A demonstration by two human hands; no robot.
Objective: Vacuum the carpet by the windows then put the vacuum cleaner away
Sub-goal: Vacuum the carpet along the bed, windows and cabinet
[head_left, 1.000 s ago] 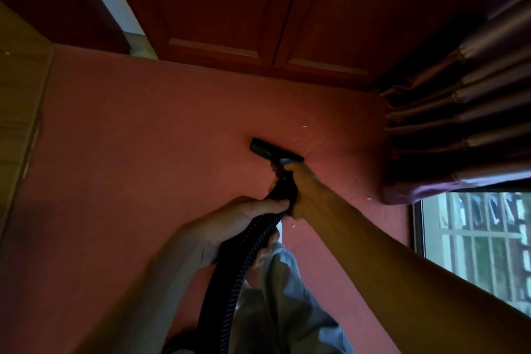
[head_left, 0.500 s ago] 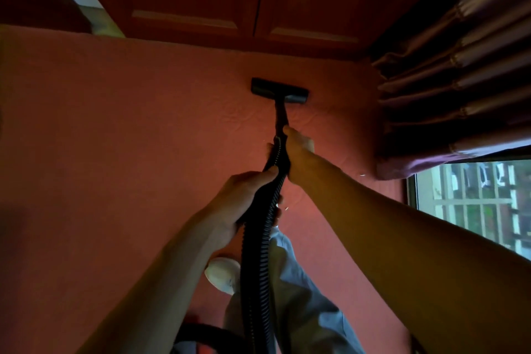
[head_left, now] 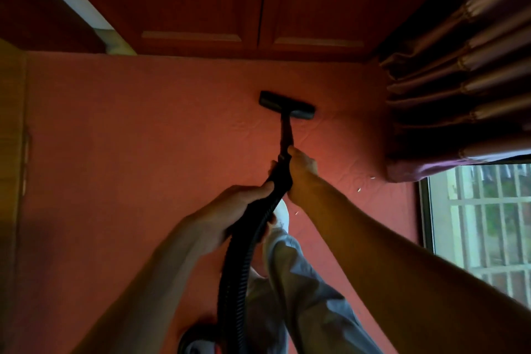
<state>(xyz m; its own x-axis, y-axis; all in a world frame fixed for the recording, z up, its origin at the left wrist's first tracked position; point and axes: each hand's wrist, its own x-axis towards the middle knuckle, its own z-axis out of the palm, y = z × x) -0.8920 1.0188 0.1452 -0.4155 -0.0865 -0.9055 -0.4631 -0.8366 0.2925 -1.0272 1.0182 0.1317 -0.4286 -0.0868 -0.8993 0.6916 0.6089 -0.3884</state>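
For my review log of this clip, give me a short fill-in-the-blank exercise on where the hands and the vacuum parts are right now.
1. The nozzle lies on the red ____.
2. The left hand grips the ribbed black ____.
3. The right hand grips closer to the nozzle than the ____ hand does.
4. Beside the window hangs a pleated ____.

Missing words: carpet; hose; left; curtain.
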